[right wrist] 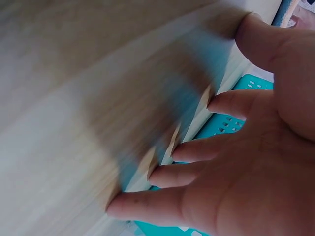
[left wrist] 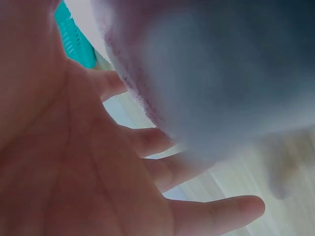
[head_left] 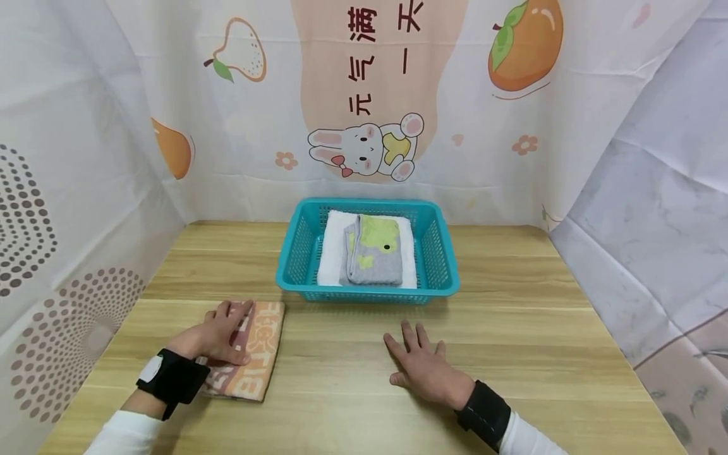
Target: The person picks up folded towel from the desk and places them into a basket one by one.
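My left hand (head_left: 215,337) lies with spread fingers on a folded orange and mauve towel (head_left: 265,346) with pale lettering, left of centre on the table. Seen from the left wrist, the fingers reach along the blurred edge of that towel (left wrist: 129,81). My right hand (head_left: 428,371) touches bare wood with its fingertips and holds nothing; its fingers (right wrist: 147,204) are spread in the right wrist view. Beyond both hands stands a teal plastic basket (head_left: 294,288). Inside it, a folded grey and green towel (head_left: 380,268) lies on a folded white towel (head_left: 330,259).
The wooden table (head_left: 512,328) runs back to a white printed curtain (head_left: 239,151) with fruit and a rabbit on it. More cloth hangs on the left and right sides. The basket stands near the table's back edge, between the two hands.
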The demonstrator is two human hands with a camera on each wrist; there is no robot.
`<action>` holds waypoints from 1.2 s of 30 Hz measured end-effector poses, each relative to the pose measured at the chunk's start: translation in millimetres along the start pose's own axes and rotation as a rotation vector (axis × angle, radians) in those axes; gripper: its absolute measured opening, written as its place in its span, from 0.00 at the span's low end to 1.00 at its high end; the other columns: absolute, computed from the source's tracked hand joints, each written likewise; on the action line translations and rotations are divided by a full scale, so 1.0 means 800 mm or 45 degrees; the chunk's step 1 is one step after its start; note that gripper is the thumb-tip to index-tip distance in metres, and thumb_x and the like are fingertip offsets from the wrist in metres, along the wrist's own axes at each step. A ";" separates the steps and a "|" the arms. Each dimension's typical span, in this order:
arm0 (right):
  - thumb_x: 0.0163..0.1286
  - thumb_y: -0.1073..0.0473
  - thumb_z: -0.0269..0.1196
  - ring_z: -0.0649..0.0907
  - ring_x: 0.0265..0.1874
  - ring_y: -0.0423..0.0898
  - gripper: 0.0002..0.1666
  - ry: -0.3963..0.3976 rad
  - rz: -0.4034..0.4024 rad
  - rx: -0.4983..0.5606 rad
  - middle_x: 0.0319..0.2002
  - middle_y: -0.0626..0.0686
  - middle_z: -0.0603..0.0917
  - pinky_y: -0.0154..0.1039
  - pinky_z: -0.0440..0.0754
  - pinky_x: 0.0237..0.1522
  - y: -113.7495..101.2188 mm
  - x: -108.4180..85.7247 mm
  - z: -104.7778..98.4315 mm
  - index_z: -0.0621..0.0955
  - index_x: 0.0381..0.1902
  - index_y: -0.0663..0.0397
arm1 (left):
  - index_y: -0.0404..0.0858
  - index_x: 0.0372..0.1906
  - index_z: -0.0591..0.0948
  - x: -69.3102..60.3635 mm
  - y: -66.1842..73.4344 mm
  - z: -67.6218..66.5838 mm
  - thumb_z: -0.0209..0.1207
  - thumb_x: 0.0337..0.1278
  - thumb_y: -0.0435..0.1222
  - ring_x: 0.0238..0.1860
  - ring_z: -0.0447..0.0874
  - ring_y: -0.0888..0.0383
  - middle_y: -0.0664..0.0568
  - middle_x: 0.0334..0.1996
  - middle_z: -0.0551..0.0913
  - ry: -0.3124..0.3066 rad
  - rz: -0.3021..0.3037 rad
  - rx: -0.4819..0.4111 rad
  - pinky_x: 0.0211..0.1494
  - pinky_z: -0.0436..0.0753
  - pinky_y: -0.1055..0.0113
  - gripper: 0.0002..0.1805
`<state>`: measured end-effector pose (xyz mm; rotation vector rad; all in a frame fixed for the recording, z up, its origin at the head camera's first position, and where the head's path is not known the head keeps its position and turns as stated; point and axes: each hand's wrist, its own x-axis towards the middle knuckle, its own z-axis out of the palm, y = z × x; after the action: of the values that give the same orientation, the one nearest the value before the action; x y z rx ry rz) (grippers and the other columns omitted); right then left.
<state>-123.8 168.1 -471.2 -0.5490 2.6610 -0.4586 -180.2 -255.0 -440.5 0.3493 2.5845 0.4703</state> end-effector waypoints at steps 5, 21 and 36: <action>0.69 0.43 0.62 0.50 0.74 0.72 0.43 -0.005 -0.002 0.000 0.76 0.69 0.50 0.81 0.54 0.57 0.000 0.000 0.000 0.63 0.76 0.50 | 0.30 0.76 0.51 -0.004 0.003 0.003 0.76 0.41 0.54 0.64 0.50 0.15 0.15 0.67 0.46 0.009 0.001 -0.013 0.55 0.68 0.29 0.65; 0.70 0.43 0.61 0.51 0.74 0.73 0.42 -0.004 -0.005 -0.018 0.76 0.69 0.50 0.81 0.55 0.57 -0.001 0.000 0.001 0.62 0.77 0.49 | 0.30 0.76 0.52 -0.007 0.006 0.011 0.76 0.41 0.55 0.63 0.54 0.19 0.17 0.66 0.50 0.048 0.004 0.019 0.50 0.74 0.34 0.64; 0.70 0.43 0.61 0.51 0.74 0.72 0.42 0.002 -0.016 -0.025 0.76 0.69 0.51 0.81 0.55 0.57 0.001 -0.001 0.003 0.63 0.76 0.49 | 0.31 0.76 0.54 -0.009 0.012 0.018 0.76 0.40 0.55 0.61 0.58 0.23 0.20 0.66 0.54 0.071 0.020 0.055 0.48 0.72 0.34 0.63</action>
<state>-122.4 168.3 -473.3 -0.5720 2.6679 -0.4371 -165.1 -244.8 -445.6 0.3770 2.6514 0.4363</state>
